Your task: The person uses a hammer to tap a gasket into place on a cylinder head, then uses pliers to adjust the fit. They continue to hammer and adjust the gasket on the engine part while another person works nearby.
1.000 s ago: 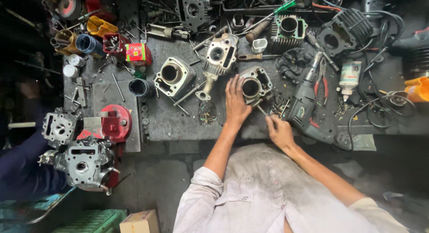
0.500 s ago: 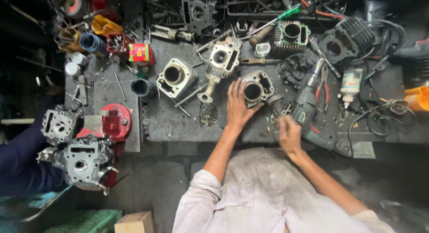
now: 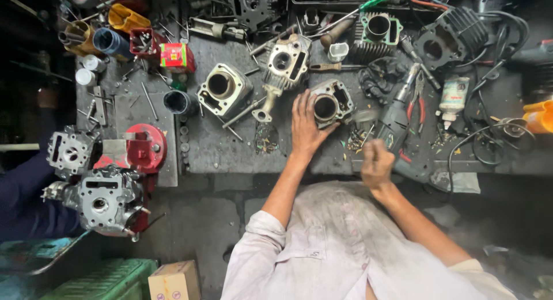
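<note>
Seen from my remote feed above a cluttered workbench (image 3: 242,156), the left hand (image 3: 305,124) lies flat against an engine cylinder block (image 3: 329,104), fingers spread apart and pressed to its near side, thumb curled at its lower edge. The block sits near the middle of the bench, bore facing up. The right hand (image 3: 375,162) hovers just off the bench's front edge, blurred; its fingers look bunched together, but I cannot tell whether they clamp anything. Close on its right lies a grey power drill (image 3: 394,124), with red-handled pliers (image 3: 417,101) just beyond. Two more cylinder blocks (image 3: 223,90) and (image 3: 286,61) crowd the space to the left of the held one, with loose rods between them. A red engine housing (image 3: 144,147) sits at the bench's left end.
</note>
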